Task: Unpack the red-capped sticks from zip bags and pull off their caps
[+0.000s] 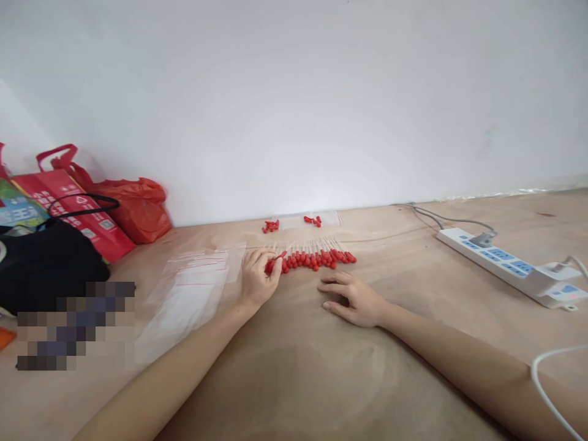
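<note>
red-tipped sticks (316,257) point shafts wallward; left hand (257,278) pinches one, right hand (353,300) lies flat, open.

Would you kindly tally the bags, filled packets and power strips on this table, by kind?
Red shopping bag: 1
Red plastic bag: 1
Black bag: 1
Filled packets by the wall: 2
Power strip: 1
Total: 6
</note>
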`<state>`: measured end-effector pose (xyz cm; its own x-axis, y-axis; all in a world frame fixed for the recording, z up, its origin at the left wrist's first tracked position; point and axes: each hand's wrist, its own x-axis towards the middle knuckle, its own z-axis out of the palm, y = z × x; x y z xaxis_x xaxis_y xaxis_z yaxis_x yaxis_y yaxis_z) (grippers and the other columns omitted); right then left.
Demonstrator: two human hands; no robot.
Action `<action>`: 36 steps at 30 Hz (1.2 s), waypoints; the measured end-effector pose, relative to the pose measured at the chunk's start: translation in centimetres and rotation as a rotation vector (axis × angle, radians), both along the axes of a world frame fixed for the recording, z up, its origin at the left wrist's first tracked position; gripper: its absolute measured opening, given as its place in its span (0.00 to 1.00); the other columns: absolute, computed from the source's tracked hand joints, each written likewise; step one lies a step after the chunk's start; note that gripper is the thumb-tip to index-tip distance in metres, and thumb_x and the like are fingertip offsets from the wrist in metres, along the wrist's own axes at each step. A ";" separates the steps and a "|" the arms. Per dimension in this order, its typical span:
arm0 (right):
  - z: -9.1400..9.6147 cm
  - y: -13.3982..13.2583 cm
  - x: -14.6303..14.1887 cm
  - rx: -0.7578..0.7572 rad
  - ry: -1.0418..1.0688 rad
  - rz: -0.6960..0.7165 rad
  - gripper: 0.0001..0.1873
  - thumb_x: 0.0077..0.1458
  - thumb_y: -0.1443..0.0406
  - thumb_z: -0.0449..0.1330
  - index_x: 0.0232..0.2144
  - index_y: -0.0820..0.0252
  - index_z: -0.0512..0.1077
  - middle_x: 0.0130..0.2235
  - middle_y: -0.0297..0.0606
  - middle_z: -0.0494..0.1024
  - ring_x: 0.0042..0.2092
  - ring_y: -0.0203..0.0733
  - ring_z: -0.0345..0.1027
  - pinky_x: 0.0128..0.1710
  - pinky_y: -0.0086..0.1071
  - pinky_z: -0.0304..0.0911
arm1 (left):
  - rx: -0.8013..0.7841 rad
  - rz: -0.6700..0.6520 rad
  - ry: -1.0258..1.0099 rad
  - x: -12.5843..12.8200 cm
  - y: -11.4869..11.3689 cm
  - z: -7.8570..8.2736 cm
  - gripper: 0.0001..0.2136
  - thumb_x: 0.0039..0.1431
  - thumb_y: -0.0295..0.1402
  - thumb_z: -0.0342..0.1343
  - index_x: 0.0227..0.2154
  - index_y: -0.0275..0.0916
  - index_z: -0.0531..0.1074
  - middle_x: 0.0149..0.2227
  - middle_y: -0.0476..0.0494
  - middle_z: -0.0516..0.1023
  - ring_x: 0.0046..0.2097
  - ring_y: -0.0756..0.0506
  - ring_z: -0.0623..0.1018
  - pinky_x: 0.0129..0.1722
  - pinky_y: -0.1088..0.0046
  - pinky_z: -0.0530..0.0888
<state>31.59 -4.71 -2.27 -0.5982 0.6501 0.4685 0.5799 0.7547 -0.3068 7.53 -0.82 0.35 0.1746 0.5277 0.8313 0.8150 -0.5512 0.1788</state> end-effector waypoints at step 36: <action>0.3 1.4 -3.1 0.369 0.017 -0.084 0.11 0.56 0.61 0.51 0.34 0.56 0.72 0.26 0.35 0.72 0.35 0.38 0.59 0.39 0.36 0.49 | -0.297 -0.418 0.208 1.6 -2.4 -1.2 0.08 0.58 0.32 0.48 0.31 0.39 0.71 0.34 0.46 0.77 0.41 0.46 0.74 0.46 0.63 0.67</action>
